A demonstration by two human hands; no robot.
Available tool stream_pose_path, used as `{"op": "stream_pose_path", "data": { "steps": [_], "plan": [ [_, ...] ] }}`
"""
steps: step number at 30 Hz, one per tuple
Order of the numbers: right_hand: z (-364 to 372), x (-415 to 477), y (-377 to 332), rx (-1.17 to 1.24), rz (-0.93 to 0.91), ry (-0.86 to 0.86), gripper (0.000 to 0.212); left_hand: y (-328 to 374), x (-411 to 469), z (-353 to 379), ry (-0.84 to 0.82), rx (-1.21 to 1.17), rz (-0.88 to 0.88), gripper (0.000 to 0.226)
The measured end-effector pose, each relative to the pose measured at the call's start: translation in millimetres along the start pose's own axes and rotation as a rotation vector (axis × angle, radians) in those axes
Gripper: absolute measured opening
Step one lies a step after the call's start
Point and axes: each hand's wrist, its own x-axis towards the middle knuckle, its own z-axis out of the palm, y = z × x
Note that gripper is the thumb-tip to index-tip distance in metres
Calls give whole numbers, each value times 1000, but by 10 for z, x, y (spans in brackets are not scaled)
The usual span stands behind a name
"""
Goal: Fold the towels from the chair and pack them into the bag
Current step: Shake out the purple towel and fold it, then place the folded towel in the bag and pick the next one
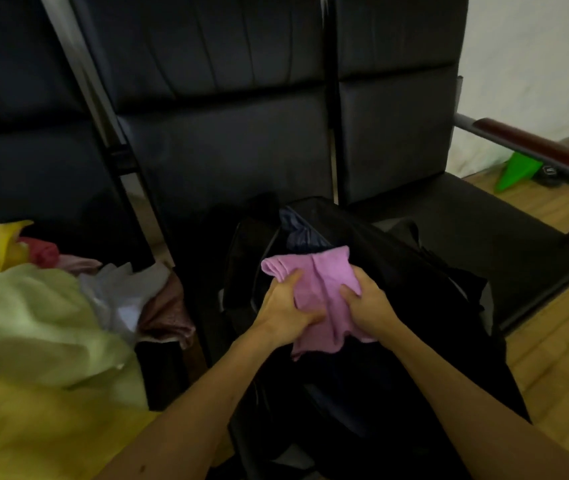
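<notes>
The folded pink towel (321,282) sits in the lower middle of the frame, held over the open mouth of the black bag (407,271), with its far end pointing up toward the chair backs and its near end hanging loose and crumpled below the hands. The left hand (286,313) has its grip closed on the towel's left edge, fingers curled under the cloth and thumb on top. The right hand (369,306) grips the right edge in the same way, so the towel is bunched between the two. Both bare forearms reach in from the bottom edge. The bag is dark and slumped, and a fold of dark blue fabric (300,230) shows in its opening just above the towel; whether the bag rests on a seat or on the floor cannot be told. At lower left lies the heap of unfolded towels: a large pale green towel (33,313) on a yellow towel (33,427), with a white towel (120,292) and a dusty brown-pink towel (168,317) at the heap's right edge, and a red towel (42,252) farther back. Behind everything stands a row of black padded chairs (224,133). The rightmost one has a brown armrest (535,143) on a metal frame. A bright green object (515,171) lies on the wooden floor (560,358) at right, below a white wall (535,46).
</notes>
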Motion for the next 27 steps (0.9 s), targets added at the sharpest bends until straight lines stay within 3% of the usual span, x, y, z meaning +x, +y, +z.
{"op": "stream_pose_path", "data": {
  "steps": [3, 7, 15, 17, 19, 22, 25, 27],
  "plan": [
    [162, 423, 88, -95, 43, -52, 46, -201, 267, -11, -20, 76, -53, 94],
    [294, 608, 341, -60, 50, -86, 53, -687, 413, -3, -67, 163, -105, 113],
    [547, 608, 562, -184, 140, -107, 38, -1086, 555, 117, -115, 244, -133, 102],
    [568, 568, 551, -254, 119, -117, 43, -1007, 537, 135, -118, 310, -131, 95],
    [563, 513, 473, -323, 117, -148, 61, -903, 479, 135, -130, 377, -126, 85],
    [495, 355, 310, -414, 82, -186, 79, -628, 268, 114, -174, 482, -20, 69],
    [380, -31, -69, -438, -64, -213, 60, -241, -142, -120, -15, 453, 201, 49],
    [324, -286, -304, -303, -103, -112, 42, 13, -437, -354, 135, 303, 344, 29]
  ]
}}
